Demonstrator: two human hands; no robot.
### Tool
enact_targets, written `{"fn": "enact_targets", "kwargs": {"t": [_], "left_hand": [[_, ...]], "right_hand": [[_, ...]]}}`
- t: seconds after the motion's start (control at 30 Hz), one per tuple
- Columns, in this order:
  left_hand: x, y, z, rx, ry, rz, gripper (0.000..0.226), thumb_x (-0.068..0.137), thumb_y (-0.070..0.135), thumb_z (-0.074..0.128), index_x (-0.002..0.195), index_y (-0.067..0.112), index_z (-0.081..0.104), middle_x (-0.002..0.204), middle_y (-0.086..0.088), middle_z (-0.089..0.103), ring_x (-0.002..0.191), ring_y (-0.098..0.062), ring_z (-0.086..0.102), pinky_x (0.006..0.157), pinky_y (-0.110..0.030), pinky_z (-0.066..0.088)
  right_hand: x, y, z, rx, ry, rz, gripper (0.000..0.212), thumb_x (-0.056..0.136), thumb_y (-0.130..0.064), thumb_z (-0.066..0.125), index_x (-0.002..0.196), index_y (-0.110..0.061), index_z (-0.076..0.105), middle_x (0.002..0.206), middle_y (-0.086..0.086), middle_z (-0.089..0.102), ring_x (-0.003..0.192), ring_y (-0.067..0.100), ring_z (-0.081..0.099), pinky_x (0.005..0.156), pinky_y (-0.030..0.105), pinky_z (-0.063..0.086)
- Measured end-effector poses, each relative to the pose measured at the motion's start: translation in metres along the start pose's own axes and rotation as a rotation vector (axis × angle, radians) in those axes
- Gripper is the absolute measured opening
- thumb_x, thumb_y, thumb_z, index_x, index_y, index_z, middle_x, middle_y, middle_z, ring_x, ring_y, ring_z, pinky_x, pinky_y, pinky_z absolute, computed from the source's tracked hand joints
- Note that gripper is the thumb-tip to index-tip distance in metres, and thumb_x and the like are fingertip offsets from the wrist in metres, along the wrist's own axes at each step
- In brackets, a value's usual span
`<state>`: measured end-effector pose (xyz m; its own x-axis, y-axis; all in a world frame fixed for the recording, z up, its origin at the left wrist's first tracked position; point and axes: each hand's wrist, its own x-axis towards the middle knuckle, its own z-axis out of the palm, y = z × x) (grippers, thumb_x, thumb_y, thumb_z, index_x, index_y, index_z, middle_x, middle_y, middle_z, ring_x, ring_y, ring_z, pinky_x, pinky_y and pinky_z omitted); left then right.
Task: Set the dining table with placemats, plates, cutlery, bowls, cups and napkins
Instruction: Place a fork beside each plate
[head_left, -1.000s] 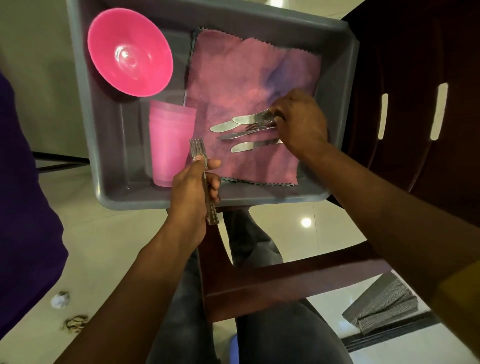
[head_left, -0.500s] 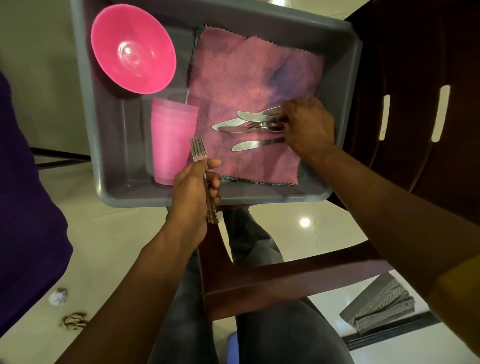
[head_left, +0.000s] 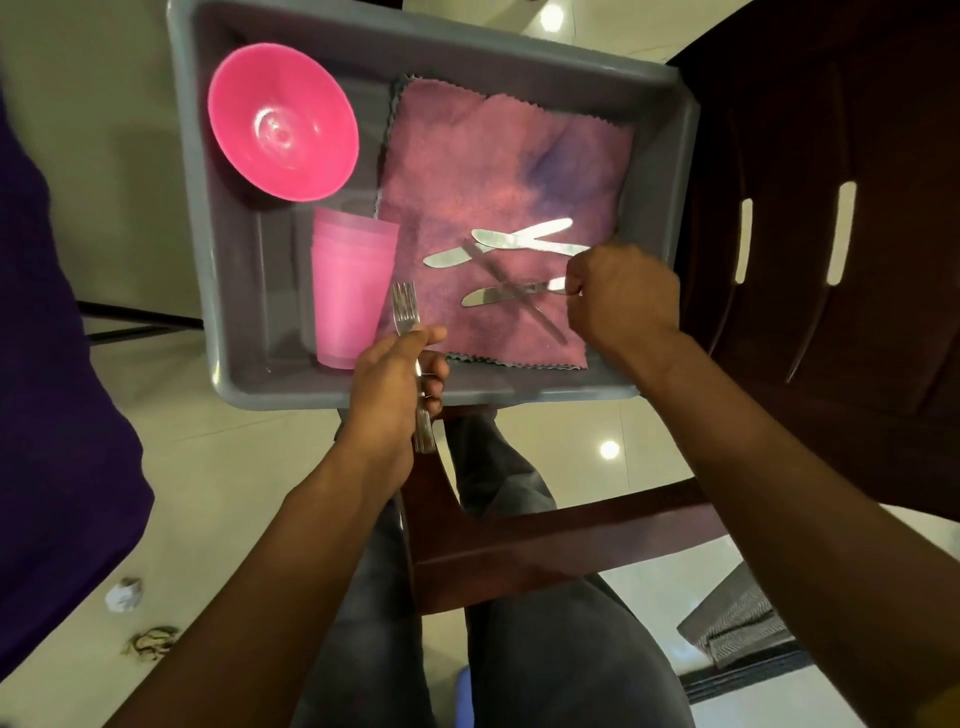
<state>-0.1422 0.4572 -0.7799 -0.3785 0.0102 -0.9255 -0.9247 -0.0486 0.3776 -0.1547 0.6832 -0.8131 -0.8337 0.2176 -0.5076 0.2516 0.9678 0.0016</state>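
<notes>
- Half a second ago the knives (head_left: 498, 244) lay gathered under the fingers of the right hand (head_left: 621, 296). Now they are spread out and crossed on the pink napkins (head_left: 498, 171), and one thin piece is blurred as it swings across the others.
- The right hand has drawn back a little toward the near right corner of the grey tub (head_left: 680, 171). Its fingers are curled around the handle end of the lowest knife (head_left: 506, 295); the other knives lie free on the cloth.
- The left hand (head_left: 392, 382) has not changed its work: it stays clamped on the bundle of forks (head_left: 406, 312), tines up, over the near wall of the tub.
- The pink bowl (head_left: 283, 122) and the stack of pink cups (head_left: 353, 291) stand where they stood before, in the left part of the tub, and are not touched.
- We judge that the try to lift all knives together has failed and that we are sorting them again, perhaps one by one.
- For the task this means we remain in the step of collecting cutlery; nothing that we can see is laid on the bench yet.
- The loose, crossed knives can slide on the soft cloth, so the next grasp needs care.
</notes>
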Motion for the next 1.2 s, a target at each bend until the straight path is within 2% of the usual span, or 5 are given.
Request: {"fn": "enact_targets", "kwargs": {"t": [0.2,0.37,0.63,0.77,1.2], "left_hand": [[-0.025,0.018,0.007,0.025,-0.007,0.003,0.022,0.107,0.022,0.053,0.116,0.01,0.07,0.071,0.0,0.061,0.063,-0.012,0.05,0.059,-0.027,0.04],[-0.049,0.035,0.013,0.018,-0.007,0.018,0.02,0.107,0.018,0.052,0.111,0.01,0.07,0.071,-0.002,0.062,0.061,-0.012,0.05,0.057,-0.027,0.039],[-0.103,0.066,0.017,-0.226,-0.108,-0.023,0.022,0.106,0.028,0.05,0.103,0.014,0.067,0.075,0.0,0.063,0.06,-0.012,0.055,0.058,-0.026,0.04],[-0.132,0.085,0.023,-0.345,-0.136,-0.01,0.039,0.105,0.05,0.048,0.103,0.015,0.066,0.079,0.0,0.064,0.064,-0.014,0.057,0.062,-0.029,0.043],[-0.209,0.109,0.003,-0.548,-0.044,0.029,0.035,0.109,0.046,0.043,0.093,0.02,0.06,0.08,-0.001,0.059,0.061,-0.017,0.063,0.055,-0.029,0.058]], "right_hand": [[-0.03,-0.003,-0.034,0.015,0.17,0.029,0.014,0.07,0.005,0.071,0.069,-0.009,0.066,0.078,0.011,0.062,0.071,0.036,0.061,0.053,0.029,0.032],[-0.042,0.004,-0.068,0.132,0.256,0.042,0.005,0.085,-0.012,0.075,0.08,-0.014,0.075,0.086,0.004,0.066,0.074,0.029,0.065,0.056,0.031,0.048],[-0.092,-0.023,-0.15,1.255,-0.044,0.361,0.006,0.089,-0.008,0.076,0.087,-0.014,0.078,0.082,0.001,0.076,0.071,0.009,0.068,0.064,0.028,0.057],[-0.133,-0.049,-0.18,1.512,-0.218,0.306,0.011,0.087,0.0,0.073,0.091,-0.01,0.076,0.084,0.0,0.076,0.073,0.009,0.068,0.061,0.021,0.053],[-0.18,-0.109,-0.199,0.943,-0.081,-0.253,0.027,0.087,-0.014,0.078,0.109,-0.029,0.075,0.096,-0.014,0.073,0.082,0.005,0.066,0.076,0.019,0.054]]}}
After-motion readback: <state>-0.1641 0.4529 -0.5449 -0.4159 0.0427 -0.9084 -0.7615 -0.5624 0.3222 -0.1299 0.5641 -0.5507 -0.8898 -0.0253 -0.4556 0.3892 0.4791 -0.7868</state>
